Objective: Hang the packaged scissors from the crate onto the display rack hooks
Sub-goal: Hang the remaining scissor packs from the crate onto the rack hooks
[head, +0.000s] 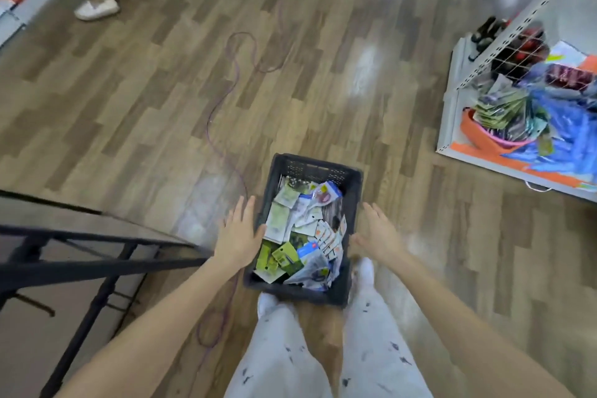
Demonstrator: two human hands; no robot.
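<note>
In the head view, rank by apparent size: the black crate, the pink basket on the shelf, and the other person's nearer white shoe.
1. Black crate, clearly largest.
2. Pink basket, partly hidden by packets.
3. White shoe, smallest, though it lies farther from the camera, so true size is unsure.

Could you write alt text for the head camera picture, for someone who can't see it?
Two open hands, left hand and right hand, reach down beside a dark crate of packaged goods on a wooden floor. A display rack stands to the right.
</note>
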